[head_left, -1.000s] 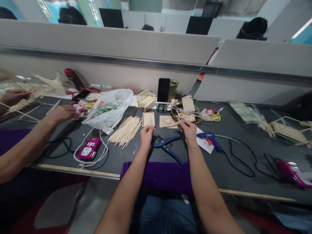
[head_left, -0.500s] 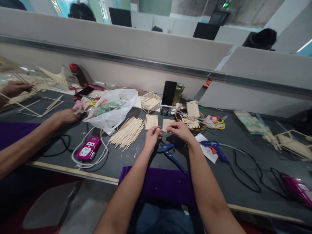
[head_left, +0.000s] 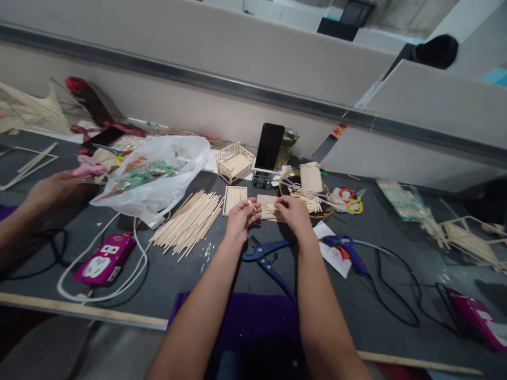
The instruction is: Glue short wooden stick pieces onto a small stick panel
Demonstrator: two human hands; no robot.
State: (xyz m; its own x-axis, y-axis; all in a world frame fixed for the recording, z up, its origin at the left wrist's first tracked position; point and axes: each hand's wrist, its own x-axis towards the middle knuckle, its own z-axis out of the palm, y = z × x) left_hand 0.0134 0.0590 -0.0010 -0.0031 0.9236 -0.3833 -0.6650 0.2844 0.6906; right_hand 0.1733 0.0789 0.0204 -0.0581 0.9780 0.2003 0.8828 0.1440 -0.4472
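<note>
My left hand (head_left: 241,216) is closed in a pinch on a short bamboo stick piece, its tip showing above the fingers. Close beside it, my right hand (head_left: 292,211) curls its fingers over small stick pieces lying on a tan card (head_left: 264,203). A flat panel of glued sticks (head_left: 233,198) lies just beyond my left hand. A pile of long bamboo sticks (head_left: 186,224) spreads to the left. Blue-handled cutters (head_left: 264,254) lie under my wrists.
A black phone (head_left: 269,148) stands upright behind a small stick-built tray (head_left: 234,161). A round basket (head_left: 307,192) holds cut sticks. A blue glue gun (head_left: 344,247), pink power strips (head_left: 99,259) and a plastic bag (head_left: 156,177) lie around. Another person's hand (head_left: 51,192) works at left.
My right hand came in from the basket to meet my left hand over the tan card. The view tilted down and shifted, and the neighbour's hand moved nearer the bag.
</note>
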